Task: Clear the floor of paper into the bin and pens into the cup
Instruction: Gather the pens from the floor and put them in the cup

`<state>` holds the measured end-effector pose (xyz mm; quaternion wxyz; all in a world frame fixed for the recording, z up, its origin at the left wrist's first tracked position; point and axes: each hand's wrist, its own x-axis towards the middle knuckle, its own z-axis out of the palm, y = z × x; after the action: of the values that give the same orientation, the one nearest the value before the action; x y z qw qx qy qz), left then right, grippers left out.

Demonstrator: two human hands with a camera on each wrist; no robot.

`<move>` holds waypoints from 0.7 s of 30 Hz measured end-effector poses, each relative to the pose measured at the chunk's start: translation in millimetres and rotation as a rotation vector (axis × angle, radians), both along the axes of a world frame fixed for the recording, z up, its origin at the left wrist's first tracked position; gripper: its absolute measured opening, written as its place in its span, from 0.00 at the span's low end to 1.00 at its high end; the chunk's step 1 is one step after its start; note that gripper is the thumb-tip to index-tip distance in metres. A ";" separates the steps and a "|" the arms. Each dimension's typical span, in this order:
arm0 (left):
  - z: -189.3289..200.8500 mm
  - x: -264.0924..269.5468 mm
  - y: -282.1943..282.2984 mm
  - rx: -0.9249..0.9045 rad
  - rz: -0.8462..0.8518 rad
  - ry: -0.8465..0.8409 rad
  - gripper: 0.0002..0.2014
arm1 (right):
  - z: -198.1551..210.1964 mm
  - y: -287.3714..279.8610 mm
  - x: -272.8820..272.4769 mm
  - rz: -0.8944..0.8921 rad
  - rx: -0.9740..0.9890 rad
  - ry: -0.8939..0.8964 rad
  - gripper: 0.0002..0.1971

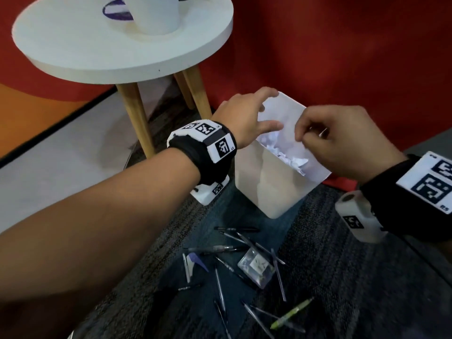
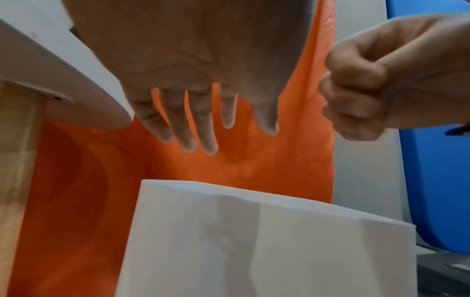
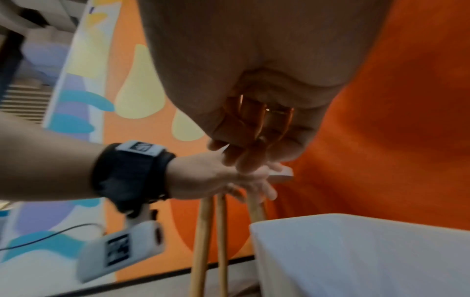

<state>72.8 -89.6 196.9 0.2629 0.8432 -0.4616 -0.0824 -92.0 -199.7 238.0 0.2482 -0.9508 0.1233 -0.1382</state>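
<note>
White plastic bin (image 1: 266, 182) by the red wall, crumpled paper (image 1: 281, 149) inside, both hands above its mouth.

Left hand (image 1: 244, 116) is spread flat and empty; right hand (image 1: 342, 140) is curled tight, can't tell if it's pinching anything. Pens (image 1: 244, 263) lie scattered on the grey carpet in front, long axes pointing every which way. Risk imo: knocking that tilted-looking bin, or kneeling on pens.

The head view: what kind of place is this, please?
Probably an office lounge or break corner: grey carpet strewn with pens, a small round white side table on wooden legs, and a white bin against an orange-red wall.
</note>
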 end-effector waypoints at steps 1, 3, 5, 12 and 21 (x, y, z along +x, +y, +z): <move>-0.7 -0.4 2.3 -0.041 0.008 -0.004 0.26 | 0.2 10.7 -1.6 0.056 0.004 0.037 0.12; -4.2 -2.9 11.2 -0.177 0.042 0.016 0.17 | -9.4 31.1 -5.3 0.183 -0.022 0.156 0.13; -12.2 -6.6 24.5 -0.275 0.096 0.059 0.12 | -30.4 49.0 -7.7 0.306 -0.079 0.329 0.11; -83.6 -18.6 67.9 -0.116 0.273 0.196 0.15 | -125.2 69.2 -9.9 0.526 -0.343 0.887 0.07; -206.1 -33.3 85.7 0.422 0.082 0.348 0.09 | -249.6 44.5 0.7 0.196 -0.170 1.119 0.11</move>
<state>39.4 -3.9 -9.2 0.1599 0.8705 -0.3476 -0.3095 -91.3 -155.2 -11.7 0.0794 -0.9029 0.1357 0.4001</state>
